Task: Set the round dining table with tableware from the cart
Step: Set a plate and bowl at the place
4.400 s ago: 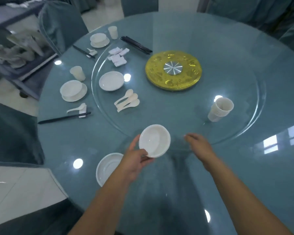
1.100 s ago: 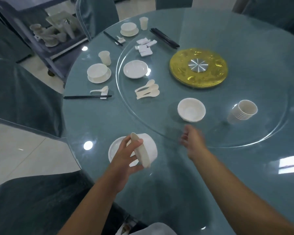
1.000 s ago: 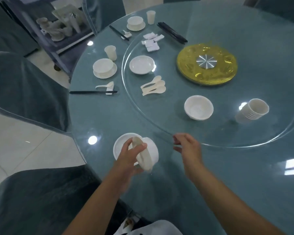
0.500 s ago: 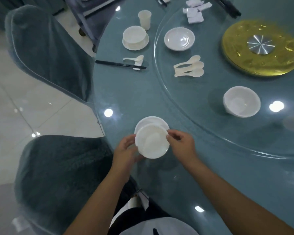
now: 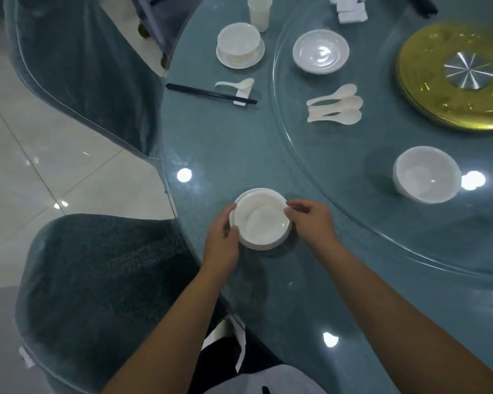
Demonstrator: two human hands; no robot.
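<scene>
At the near edge of the round dining table, in front of the nearest covered chair: white bowl sits over a white saucer, of which only the far-left rim shows. Both hands flank the bowl.

Left hand: thumb and fingers curled against the bowl's left wall; contact plain, how far the fingers wrap underneath cannot be told.

Right hand: fingertips bunched together, pinching the right side of the rim.

Judgement: the two-sided hold looks meant to centre the bowl on the saucer and set it level. Bowl appears seated or nearly so; cannot tell whether weight is fully down.

Reference setting further along the left edge: bowl on saucer, cup beyond it, spoon and black chopsticks laid on a small white rest. The near place seems to copy this layout, hence bowl first, at the same distance from the edge.

Supplies on the glass turntable: spare bowl, loose spoons, spare saucer, white rests. Gold centre disc at the hub.

Near place lacks cup, spoon, chopsticks, rest.
</scene>
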